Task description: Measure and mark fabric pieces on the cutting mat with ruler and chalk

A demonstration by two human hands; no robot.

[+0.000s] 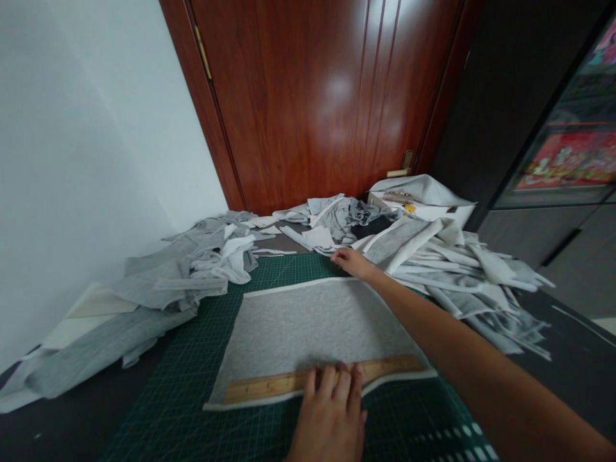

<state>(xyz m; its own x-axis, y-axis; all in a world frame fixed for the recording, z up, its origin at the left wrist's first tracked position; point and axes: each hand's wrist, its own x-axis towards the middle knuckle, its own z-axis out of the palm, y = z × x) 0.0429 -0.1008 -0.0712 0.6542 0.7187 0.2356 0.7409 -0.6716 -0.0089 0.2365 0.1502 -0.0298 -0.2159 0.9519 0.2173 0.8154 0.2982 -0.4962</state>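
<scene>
A grey fabric panel (pixel 293 327) with pale edges lies spread on the green cutting mat (pixel 212 350). Across its near edge rests a wooden ruler (pixel 262 387). My left hand (pixel 330 414) is over the middle of the ruler, fingers bent across it and thumb at its near side, holding it against the fabric. Stretched out past the panel's far edge, my right hand (pixel 352 262) has its fingers curled together just above the far side of the mat. What lies between those fingertips, if anything, is too small to make out.
Grey and white fabric pieces (pixel 168 279) are heaped at the left along the wall. A pile of fabric strips (pixel 452 263) lies at the right, close to my right forearm. Behind it stands a white box (pixel 423 206); more scraps (pixel 337 218) lie before the wooden door (pixel 308 102).
</scene>
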